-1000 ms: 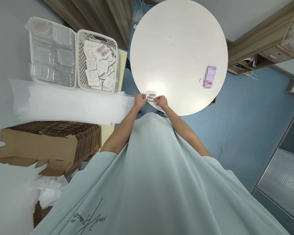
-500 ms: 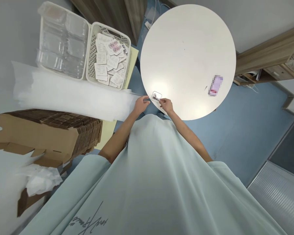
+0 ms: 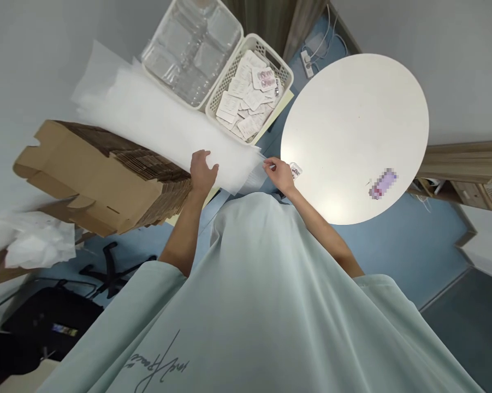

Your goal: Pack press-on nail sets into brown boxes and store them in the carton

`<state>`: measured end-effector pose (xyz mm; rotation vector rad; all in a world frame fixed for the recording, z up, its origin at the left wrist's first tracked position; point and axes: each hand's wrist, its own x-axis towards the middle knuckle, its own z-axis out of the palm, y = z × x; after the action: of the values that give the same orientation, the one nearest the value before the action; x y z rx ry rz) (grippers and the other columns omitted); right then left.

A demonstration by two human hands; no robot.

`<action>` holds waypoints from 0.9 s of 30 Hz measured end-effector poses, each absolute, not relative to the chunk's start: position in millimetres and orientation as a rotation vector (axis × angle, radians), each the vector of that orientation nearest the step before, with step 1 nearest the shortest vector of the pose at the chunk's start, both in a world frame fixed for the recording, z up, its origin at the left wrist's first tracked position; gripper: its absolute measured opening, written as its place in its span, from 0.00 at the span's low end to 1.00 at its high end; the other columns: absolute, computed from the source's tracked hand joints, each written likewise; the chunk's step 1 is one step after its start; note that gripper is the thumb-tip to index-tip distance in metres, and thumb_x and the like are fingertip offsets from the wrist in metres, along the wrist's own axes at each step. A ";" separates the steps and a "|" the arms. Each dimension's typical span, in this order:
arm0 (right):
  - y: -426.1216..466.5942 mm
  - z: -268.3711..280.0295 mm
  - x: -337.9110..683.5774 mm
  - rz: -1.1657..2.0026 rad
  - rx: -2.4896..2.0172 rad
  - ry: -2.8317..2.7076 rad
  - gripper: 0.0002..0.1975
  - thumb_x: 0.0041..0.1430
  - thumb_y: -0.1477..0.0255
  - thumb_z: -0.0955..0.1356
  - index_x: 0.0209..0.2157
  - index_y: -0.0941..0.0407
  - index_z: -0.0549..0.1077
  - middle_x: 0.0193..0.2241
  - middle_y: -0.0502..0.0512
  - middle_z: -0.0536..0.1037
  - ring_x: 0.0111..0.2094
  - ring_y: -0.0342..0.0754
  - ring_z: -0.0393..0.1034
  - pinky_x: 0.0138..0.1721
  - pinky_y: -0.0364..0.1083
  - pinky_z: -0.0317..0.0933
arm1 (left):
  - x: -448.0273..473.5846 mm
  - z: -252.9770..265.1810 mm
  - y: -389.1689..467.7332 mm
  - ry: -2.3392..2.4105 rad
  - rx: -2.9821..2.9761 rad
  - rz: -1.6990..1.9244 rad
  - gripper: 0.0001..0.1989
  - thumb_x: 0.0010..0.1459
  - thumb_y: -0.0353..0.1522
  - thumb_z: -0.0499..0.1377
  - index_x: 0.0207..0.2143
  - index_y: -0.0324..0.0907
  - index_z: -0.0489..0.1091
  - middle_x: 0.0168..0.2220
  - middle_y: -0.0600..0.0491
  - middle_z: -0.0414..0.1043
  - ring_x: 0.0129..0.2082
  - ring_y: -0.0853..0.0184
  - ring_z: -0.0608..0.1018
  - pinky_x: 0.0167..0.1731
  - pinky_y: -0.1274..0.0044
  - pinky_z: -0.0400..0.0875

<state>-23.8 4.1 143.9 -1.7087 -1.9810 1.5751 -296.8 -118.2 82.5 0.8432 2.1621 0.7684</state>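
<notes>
Above blue floor (image 3: 430,240), round white table (image 3: 352,125), hands (image 3: 202,173) near white sheets (image 3: 164,120).

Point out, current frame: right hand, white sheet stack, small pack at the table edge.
Right hand (image 3: 282,176): head view, back of the hand.
White sheet stack (image 3: 167,125): head view, middle of the top surface.
Small pack (image 3: 296,170): head view, the part showing beside the hand.

Table (image 3: 352,120): upper right of your frame, a pack (image 3: 295,171) at its left edge
Basket (image 3: 214,105): top centre, cards (image 3: 254,98) in it
Cartons (image 3: 94,174): left
Sheets (image 3: 159,117): left of centre, between cartons and basket
</notes>
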 end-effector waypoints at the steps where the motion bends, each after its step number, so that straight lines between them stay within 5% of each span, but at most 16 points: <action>1: 5.4 144.7 -36.0 1.579 -1.688 -2.025 0.11 0.72 0.68 0.71 0.51 0.54 0.85 0.49 0.58 0.90 0.42 0.53 0.81 0.55 0.51 0.74 | -302.1 78.2 -117.7 2.148 0.857 0.773 0.28 0.56 0.35 0.74 0.59 0.44 0.77 0.71 0.37 0.71 0.78 0.40 0.66 0.82 0.50 0.54; 7: 3.3 149.3 -90.9 1.572 -1.635 -2.197 0.10 0.73 0.69 0.72 0.50 0.53 0.85 0.47 0.57 0.90 0.43 0.55 0.82 0.56 0.53 0.74 | -304.8 59.4 -112.2 2.117 0.904 0.700 0.29 0.56 0.37 0.75 0.59 0.43 0.76 0.71 0.33 0.69 0.77 0.33 0.64 0.80 0.44 0.55; 18: -6.4 158.8 -113.0 1.530 -1.703 -2.284 0.10 0.74 0.68 0.71 0.49 0.53 0.86 0.47 0.57 0.90 0.46 0.55 0.84 0.56 0.52 0.74 | -300.7 75.2 -116.7 2.154 0.961 0.622 0.07 0.68 0.29 0.59 0.42 0.46 0.76 0.50 0.37 0.80 0.63 0.40 0.77 0.71 0.49 0.67; 27: -14.5 170.5 -143.9 1.719 -1.602 -2.059 0.22 0.74 0.46 0.74 0.40 0.52 0.82 0.38 0.55 0.88 0.43 0.53 0.85 0.50 0.48 0.72 | -285.7 154.4 -128.2 2.069 1.002 0.834 0.04 0.70 0.33 0.64 0.38 0.49 0.74 0.45 0.48 0.81 0.47 0.53 0.84 0.58 0.60 0.77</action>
<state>-143.9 -14.5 170.5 -1.6021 -2.0588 1.7195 -285.7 -128.2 154.4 1.0020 2.0686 0.8337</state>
